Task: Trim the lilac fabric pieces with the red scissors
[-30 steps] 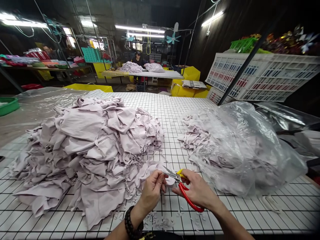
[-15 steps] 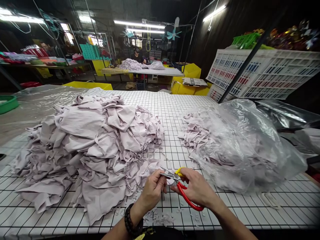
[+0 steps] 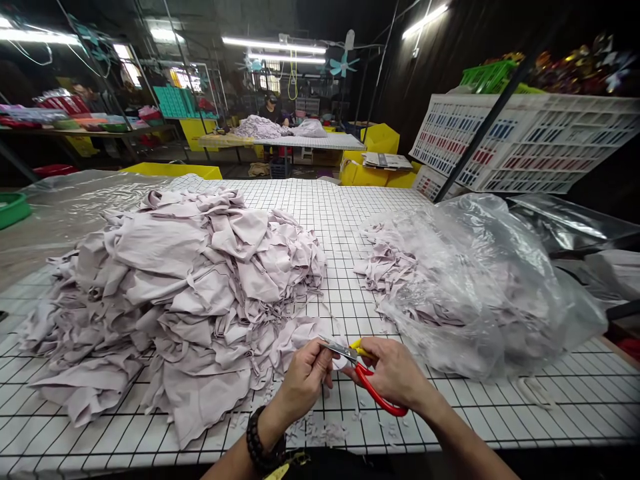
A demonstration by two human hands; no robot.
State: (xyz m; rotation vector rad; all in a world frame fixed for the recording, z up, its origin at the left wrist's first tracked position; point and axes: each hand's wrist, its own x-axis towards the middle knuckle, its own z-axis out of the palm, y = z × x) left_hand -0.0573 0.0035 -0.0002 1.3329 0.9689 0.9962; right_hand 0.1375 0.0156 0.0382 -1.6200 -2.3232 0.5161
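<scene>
My right hand grips a pair of scissors with one red and one yellow handle loop. Their metal blades point left and lie close together at the fingertips of my left hand. That hand is closed in a pinch on a pale pinkish-grey piece of fabric, mostly hidden by the fingers and scissors. Close by on the left rises a large heap of the same fabric. Small fabric snippets are scattered on the gridded tabletop beneath my hands.
On the right, a clear plastic bag covers more fabric pieces. Behind it stand stacked white crates. A green basin sits at the left edge. Across the room, a person is at another table.
The scissor blades have come closer together at my left fingertips. Both hands stay in nearly the same place, and the view has shifted slightly.
</scene>
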